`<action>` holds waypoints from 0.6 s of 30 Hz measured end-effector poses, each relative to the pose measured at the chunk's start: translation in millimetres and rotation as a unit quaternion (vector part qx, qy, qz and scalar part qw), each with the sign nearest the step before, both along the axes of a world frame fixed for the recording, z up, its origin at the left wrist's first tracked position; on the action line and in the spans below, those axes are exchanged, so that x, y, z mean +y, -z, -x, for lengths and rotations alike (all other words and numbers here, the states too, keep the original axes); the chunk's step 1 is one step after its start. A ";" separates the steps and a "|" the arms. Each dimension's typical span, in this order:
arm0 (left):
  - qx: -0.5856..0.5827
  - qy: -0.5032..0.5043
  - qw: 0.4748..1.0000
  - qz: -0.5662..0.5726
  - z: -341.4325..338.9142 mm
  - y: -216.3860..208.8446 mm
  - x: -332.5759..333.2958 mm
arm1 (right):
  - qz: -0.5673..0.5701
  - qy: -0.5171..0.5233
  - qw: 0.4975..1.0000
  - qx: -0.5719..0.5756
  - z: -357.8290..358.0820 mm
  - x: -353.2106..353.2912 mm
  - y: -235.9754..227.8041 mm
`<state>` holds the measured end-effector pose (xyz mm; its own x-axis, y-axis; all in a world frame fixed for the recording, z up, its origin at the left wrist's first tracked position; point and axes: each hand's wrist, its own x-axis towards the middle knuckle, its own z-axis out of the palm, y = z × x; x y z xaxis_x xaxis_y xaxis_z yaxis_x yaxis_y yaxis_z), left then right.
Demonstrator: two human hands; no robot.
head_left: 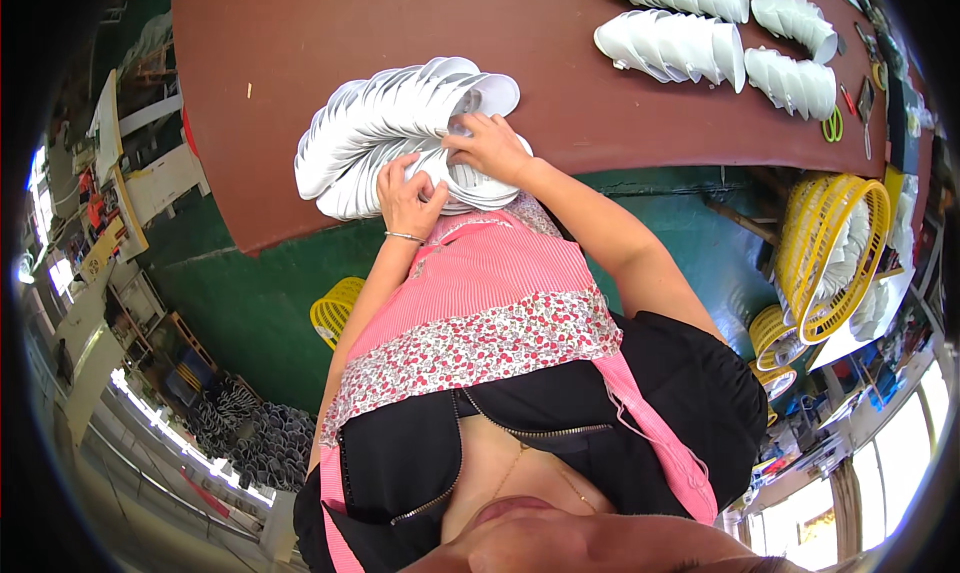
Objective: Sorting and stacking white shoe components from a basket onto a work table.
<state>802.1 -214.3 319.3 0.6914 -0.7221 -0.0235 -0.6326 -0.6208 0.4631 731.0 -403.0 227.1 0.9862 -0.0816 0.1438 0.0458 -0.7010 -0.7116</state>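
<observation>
Two rows of nested white curved pieces, which look like shoe uppers [375,123], lie side by side near the front edge of the brown table. My left hand [408,201] rests on the near row, its bent fingers and thumb closed on the edge of an upper. Just right of it, my right hand [492,149] reaches in at the right end of the rows. Its fingers grip the rim of a white upper there, and the fingertips are partly hidden among the pieces.
More rows of white uppers [670,45] lie at the table's far right. Beside them are green-handled scissors [832,124] and other small tools. Yellow baskets [785,243] with white pieces stand right of the table; another yellow basket [336,311] is below it. Dark pieces [270,438] lie heaped at lower left.
</observation>
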 end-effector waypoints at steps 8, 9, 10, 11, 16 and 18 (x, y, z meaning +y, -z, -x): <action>0.006 -0.015 1.000 -0.018 -4.2 12.3 -5.8 | -0.068 -0.058 0.996 0.005 -11.7 -19.2 8.4; 0.002 -0.010 1.000 -0.025 -5.6 13.4 -5.3 | -0.066 -0.064 0.996 0.004 -13.7 -20.2 8.9; -0.005 -0.025 0.999 -0.025 -3.4 9.7 -1.8 | -0.079 -0.071 0.994 0.007 -17.1 -16.6 6.0; 0.012 -0.062 0.998 -0.006 -1.9 8.2 -4.2 | -0.090 -0.082 0.993 0.005 -22.7 -16.3 5.9; 0.027 -0.060 0.998 -0.014 1.4 18.6 -7.0 | -0.080 -0.081 0.993 -0.044 -24.7 -17.0 6.6; 0.013 -0.030 0.999 -0.043 10.1 26.7 -11.9 | -0.031 -0.098 0.995 -0.006 -18.6 -23.3 6.9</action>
